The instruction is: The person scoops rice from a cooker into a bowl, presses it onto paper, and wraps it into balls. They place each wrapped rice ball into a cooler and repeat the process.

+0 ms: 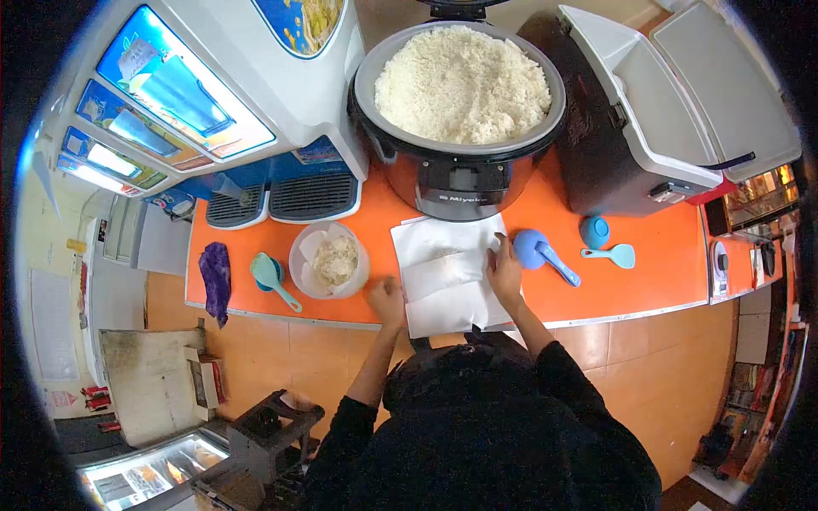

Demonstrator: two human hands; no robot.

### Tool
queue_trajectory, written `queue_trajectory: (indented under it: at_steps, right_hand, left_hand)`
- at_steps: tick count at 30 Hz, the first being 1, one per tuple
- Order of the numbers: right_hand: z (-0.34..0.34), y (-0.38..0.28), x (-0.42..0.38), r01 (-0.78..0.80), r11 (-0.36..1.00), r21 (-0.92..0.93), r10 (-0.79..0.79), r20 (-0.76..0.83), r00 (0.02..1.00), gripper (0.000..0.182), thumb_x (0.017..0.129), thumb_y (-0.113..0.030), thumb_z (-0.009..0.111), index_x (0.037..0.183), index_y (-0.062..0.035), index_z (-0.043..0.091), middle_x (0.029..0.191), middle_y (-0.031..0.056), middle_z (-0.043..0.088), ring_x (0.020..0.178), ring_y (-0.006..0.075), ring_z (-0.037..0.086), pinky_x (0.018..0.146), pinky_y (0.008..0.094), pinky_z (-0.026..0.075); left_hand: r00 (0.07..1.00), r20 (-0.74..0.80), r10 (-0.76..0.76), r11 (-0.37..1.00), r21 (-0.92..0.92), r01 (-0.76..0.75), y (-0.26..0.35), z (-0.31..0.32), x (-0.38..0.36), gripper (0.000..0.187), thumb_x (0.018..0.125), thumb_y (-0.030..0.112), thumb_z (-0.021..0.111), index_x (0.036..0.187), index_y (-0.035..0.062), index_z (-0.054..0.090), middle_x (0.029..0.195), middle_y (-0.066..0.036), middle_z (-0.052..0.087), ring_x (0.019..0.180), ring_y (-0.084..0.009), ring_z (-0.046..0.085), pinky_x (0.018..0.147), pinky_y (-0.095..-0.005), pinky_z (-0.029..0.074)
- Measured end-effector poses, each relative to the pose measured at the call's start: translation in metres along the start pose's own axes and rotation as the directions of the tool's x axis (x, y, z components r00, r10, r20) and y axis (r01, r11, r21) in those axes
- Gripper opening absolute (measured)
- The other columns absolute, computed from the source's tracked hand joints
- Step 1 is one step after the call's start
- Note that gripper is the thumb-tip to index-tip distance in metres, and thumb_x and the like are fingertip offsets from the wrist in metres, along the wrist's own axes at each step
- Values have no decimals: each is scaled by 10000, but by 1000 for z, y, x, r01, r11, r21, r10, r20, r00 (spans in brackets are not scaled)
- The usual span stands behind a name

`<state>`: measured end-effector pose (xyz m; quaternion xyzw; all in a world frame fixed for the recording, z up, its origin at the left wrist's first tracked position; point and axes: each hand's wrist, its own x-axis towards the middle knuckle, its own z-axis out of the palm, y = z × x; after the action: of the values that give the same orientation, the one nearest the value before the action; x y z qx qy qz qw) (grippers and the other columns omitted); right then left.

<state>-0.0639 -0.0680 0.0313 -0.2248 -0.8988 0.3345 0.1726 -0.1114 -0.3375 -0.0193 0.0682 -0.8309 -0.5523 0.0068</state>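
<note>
White wrapping paper (417, 234) lies on the orange counter in front of me, its front part reaching the counter edge. On top is a folded-over section of paper (443, 277); whatever may be under the fold is hidden. My right hand (506, 271) is at the paper's right side, fingers bent and closed on its edge. Just left of the paper, my left hand (388, 301) is curled into a fist; what it holds, if anything, is hidden. Beside that fist stands a white tub (301, 264) with rice (335, 260) inside.
A large rice cooker (460, 183) heaped with cooked rice (464, 85) stands behind the paper. Blue scoops (530, 247) and a light-blue spoon (612, 255) lie to the right, near an open cooler box (665, 111). A green spoon (271, 274), purple cloth (216, 281) and drink dispenser (256, 94) are left.
</note>
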Motion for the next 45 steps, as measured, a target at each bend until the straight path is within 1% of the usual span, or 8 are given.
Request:
queue_trajectory:
  at_steps: [4,6,7,12,19,22,32,45]
  right_hand:
    - [-25,-35,-29,570,820,-44,-540,267,798,569,814,-113,610,1359,-77,454,1412,127,450,1286,286,444,1036,453,352]
    - [-15,-41,-36,667,745,35,-620,406,671,637,834,-118,571,1438,-69,375,1484,106,386,1367,275,373,1106,432,312]
    - [-12,-42,-37,668,743,34,-622,403,671,637,834,-118,571,1438,-69,375,1484,106,386,1367,275,373,1106,432,312]
    - [-8,-44,-36,657,754,-2,-583,458,671,692,852,-106,525,1495,-84,270,1545,94,300,1430,265,280,1160,443,256]
    - [-9,-47,-38,658,753,-3,-591,438,677,702,835,-78,532,1491,-76,280,1543,104,300,1421,275,298,1154,444,270]
    - [-13,-47,-34,645,763,32,-597,417,685,706,826,-72,544,1485,-76,294,1539,108,308,1416,279,307,1153,442,275]
    - [-13,-41,-35,688,724,50,-650,383,657,645,845,-82,552,1459,-68,353,1492,124,380,1384,268,361,1156,409,279]
    - [-18,-22,-30,765,642,-52,-733,253,632,583,699,-54,650,1274,-75,555,1334,80,525,1272,259,473,1088,389,368]
  left_hand:
    - [914,161,-374,914,230,334,12,-29,-10,399,956,297,554,768,-31,683,616,-116,640,433,-218,546,472,-371,434]
    - [428,628,-650,614,102,783,41,-31,-13,347,950,252,524,797,-4,703,632,-110,647,488,-218,580,521,-341,478]
    - [431,628,-648,617,101,781,32,-31,-8,347,950,252,524,797,-4,703,632,-110,647,488,-218,580,521,-341,478]
    - [585,733,-346,891,62,449,24,-34,38,283,810,99,585,1058,11,691,1017,-98,695,915,-203,648,842,-290,504]
    - [850,527,20,988,-141,64,88,30,80,303,701,1,618,993,-18,697,947,-77,707,828,-187,650,686,-323,499]
    - [611,746,265,853,113,-509,70,16,95,398,731,62,683,1122,-12,670,1052,-137,704,951,-219,668,772,-321,508]
    - [601,785,151,742,312,-593,113,67,111,431,799,376,718,1076,46,701,1007,-174,708,901,-327,688,765,-403,538]
    - [458,637,620,592,3,-806,80,14,-6,292,934,115,550,1195,-4,609,1297,-173,567,1255,-294,510,1074,-421,393]
